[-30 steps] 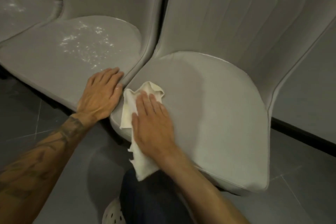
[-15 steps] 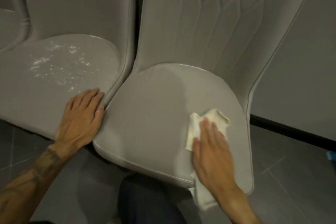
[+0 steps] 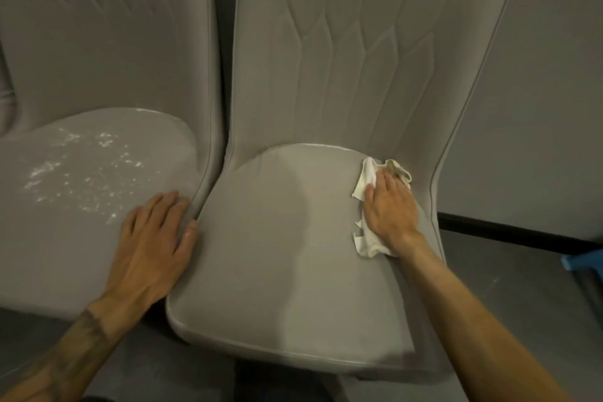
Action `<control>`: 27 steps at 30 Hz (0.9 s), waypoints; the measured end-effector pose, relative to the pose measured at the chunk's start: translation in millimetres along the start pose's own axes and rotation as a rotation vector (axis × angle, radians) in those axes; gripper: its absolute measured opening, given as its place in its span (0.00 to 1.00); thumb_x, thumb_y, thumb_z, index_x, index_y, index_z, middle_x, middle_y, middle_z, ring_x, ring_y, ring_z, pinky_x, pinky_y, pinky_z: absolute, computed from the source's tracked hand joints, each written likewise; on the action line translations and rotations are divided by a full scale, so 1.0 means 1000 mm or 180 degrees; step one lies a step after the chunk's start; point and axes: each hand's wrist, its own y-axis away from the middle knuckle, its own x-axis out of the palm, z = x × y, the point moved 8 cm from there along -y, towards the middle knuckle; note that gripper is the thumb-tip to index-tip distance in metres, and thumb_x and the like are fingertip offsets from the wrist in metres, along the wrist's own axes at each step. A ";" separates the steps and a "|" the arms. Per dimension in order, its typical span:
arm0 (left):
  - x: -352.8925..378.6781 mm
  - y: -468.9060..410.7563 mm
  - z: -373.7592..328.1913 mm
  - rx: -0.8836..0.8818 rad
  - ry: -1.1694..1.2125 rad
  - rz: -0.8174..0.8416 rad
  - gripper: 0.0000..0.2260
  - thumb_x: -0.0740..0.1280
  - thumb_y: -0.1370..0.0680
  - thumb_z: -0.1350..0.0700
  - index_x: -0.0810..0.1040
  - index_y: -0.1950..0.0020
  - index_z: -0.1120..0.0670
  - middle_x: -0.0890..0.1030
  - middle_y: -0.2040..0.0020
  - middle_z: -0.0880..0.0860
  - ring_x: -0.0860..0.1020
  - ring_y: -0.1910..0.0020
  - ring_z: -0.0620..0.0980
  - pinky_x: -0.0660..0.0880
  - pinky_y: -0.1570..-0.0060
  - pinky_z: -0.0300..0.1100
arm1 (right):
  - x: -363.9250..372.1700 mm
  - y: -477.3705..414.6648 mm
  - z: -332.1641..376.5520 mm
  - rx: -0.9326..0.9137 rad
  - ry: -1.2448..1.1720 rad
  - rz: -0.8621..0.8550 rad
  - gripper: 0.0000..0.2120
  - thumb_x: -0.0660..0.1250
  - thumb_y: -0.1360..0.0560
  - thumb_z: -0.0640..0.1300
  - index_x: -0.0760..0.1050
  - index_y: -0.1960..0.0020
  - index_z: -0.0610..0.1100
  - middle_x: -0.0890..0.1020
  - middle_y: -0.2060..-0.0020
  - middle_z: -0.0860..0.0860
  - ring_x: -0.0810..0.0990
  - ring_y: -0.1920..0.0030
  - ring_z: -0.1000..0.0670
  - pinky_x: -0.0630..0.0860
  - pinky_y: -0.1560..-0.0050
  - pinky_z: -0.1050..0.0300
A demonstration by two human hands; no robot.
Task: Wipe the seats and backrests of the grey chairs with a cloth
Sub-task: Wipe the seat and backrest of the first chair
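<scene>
Two grey chairs stand side by side. On the right chair's seat (image 3: 277,248), my right hand (image 3: 390,210) presses a cream cloth (image 3: 368,178) flat at the back right corner, fingers straight and pointing toward the quilted backrest (image 3: 359,52). Part of the cloth bunches beyond my fingertips and part trails under my wrist. My left hand (image 3: 153,248) rests flat with spread fingers on the right edge of the left chair's seat (image 3: 65,206), which carries white speckles. The left chair's backrest (image 3: 107,26) rises behind it.
A grey wall (image 3: 538,108) with a black skirting strip runs to the right of the chairs. The floor (image 3: 509,274) is dark grey tile. A blue object (image 3: 584,263) pokes in at the right edge. Another grey seat edge shows at far left.
My right hand has slid the cloth from the seat's front left across to its back right corner. My left hand has stayed on the left chair's seat edge. The view has tilted up.
</scene>
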 end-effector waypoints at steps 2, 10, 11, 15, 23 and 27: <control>0.007 -0.004 -0.003 0.0093 -0.0022 0.0063 0.30 0.49 0.17 0.42 0.73 0.24 0.59 0.71 0.22 0.59 0.67 0.22 0.60 0.60 0.23 0.59 | -0.002 -0.018 0.016 0.0161 0.0018 0.0010 0.24 0.49 0.14 0.49 0.63 0.24 0.36 0.70 0.25 0.39 0.68 0.26 0.38 0.60 0.23 0.45; 0.015 -0.004 -0.006 0.0287 -0.0110 0.0127 0.29 0.50 0.17 0.43 0.75 0.26 0.60 0.73 0.24 0.59 0.70 0.24 0.60 0.63 0.24 0.60 | -0.008 -0.027 0.011 0.0123 -0.0160 -0.0201 0.22 0.50 0.14 0.48 0.68 0.26 0.40 0.77 0.32 0.41 0.75 0.33 0.39 0.69 0.31 0.45; 0.015 -0.004 -0.008 0.0302 -0.0101 0.0118 0.29 0.51 0.17 0.44 0.76 0.26 0.60 0.74 0.24 0.60 0.70 0.24 0.60 0.64 0.25 0.60 | -0.007 -0.027 0.009 0.0266 -0.0110 -0.0204 0.22 0.50 0.15 0.48 0.68 0.27 0.40 0.77 0.32 0.42 0.75 0.34 0.39 0.69 0.31 0.46; 0.015 -0.007 -0.010 0.0351 -0.0125 0.0028 0.28 0.52 0.17 0.45 0.77 0.27 0.62 0.75 0.26 0.61 0.73 0.26 0.61 0.66 0.26 0.61 | 0.009 -0.055 0.073 0.0342 0.0080 -0.0137 0.24 0.49 0.15 0.49 0.65 0.25 0.37 0.75 0.32 0.41 0.72 0.31 0.39 0.63 0.27 0.46; 0.019 -0.008 -0.007 0.0339 -0.0122 0.0023 0.28 0.53 0.17 0.45 0.75 0.26 0.62 0.74 0.24 0.61 0.71 0.24 0.61 0.65 0.25 0.61 | 0.007 -0.054 0.046 0.0349 0.0147 -0.0204 0.24 0.50 0.15 0.48 0.65 0.23 0.38 0.75 0.30 0.41 0.73 0.31 0.39 0.67 0.29 0.44; 0.017 -0.008 -0.006 0.0244 -0.0100 0.0065 0.28 0.52 0.16 0.45 0.74 0.25 0.61 0.73 0.24 0.60 0.70 0.24 0.59 0.66 0.25 0.61 | 0.027 -0.066 0.134 -0.0190 -0.0091 -0.0090 0.25 0.50 0.15 0.50 0.64 0.23 0.38 0.72 0.27 0.41 0.69 0.27 0.40 0.63 0.26 0.45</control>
